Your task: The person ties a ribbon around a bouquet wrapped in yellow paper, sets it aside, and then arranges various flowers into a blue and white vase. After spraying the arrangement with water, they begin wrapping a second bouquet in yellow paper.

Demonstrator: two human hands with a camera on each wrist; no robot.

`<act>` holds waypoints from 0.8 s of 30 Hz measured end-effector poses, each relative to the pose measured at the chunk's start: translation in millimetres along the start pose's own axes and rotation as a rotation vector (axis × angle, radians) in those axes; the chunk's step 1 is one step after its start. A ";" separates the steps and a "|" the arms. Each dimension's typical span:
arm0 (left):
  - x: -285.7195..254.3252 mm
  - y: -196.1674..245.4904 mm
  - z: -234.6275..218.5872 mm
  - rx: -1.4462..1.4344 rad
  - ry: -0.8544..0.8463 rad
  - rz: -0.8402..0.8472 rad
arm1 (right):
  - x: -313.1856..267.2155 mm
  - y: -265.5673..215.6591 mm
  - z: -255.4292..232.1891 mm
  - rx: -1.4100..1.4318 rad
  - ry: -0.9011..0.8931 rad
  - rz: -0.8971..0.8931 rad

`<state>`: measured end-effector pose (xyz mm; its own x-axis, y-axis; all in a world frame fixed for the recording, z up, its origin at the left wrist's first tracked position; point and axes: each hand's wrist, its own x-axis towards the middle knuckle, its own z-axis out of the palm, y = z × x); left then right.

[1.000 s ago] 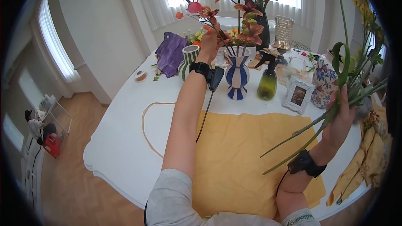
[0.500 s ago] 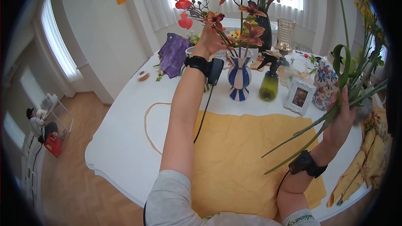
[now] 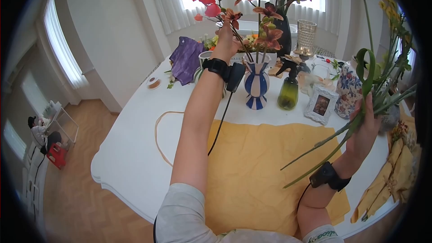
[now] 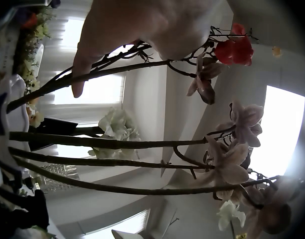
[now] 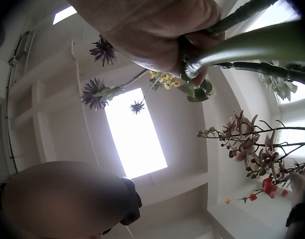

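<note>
My left hand (image 3: pixel 226 42) reaches over the table to a branch with red-orange lantern-like blossoms (image 3: pixel 211 10), holding it just above a blue-and-white striped vase (image 3: pixel 257 83). In the left wrist view, one finger (image 4: pixel 82 69) of that hand crosses over the branch's dark stem (image 4: pixel 40 92). Brown-pink orchid stems (image 3: pixel 259 27) rise from the same vase beside it. On the right, my right hand (image 3: pixel 363 130) grips a bunch of long green stems (image 3: pixel 335 139), their cut ends pointing down left. Yellow flowers (image 3: pixel 390 6) and dark purple spiky blooms (image 5: pixel 95 94) top this bunch.
Yellow wrapping paper (image 3: pixel 270 166) covers the table's front. Behind it stand a green spray bottle (image 3: pixel 288 94), a white picture frame (image 3: pixel 321 103) and a floral vase (image 3: pixel 348 87). Purple paper (image 3: pixel 186 60) lies at the back left. A person (image 3: pixel 40 130) sits far left.
The red branch first dipped toward the left, then rose and swung back right with my left hand, which has shifted slightly. My right hand and its bunch have stayed in place.
</note>
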<state>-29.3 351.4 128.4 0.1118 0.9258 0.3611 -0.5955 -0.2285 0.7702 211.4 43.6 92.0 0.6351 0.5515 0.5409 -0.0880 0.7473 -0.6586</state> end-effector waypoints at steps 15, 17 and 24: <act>-18.1 1.8 -4.8 0.262 -0.232 -0.192 | 0.6 -1.1 -0.4 -0.013 0.009 -0.005; -33.3 9.6 4.3 0.339 -0.226 -0.179 | 0.7 -0.9 -0.4 -0.010 0.029 0.013; -31.8 13.3 -1.8 0.517 -0.172 -0.150 | 0.1 0.1 -0.4 0.005 0.037 0.009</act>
<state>-42.2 319.4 126.2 0.3188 0.9072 0.2746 -0.1010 -0.2556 0.9615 211.8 43.6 91.8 0.6625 0.5439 0.5150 -0.0973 0.7442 -0.6609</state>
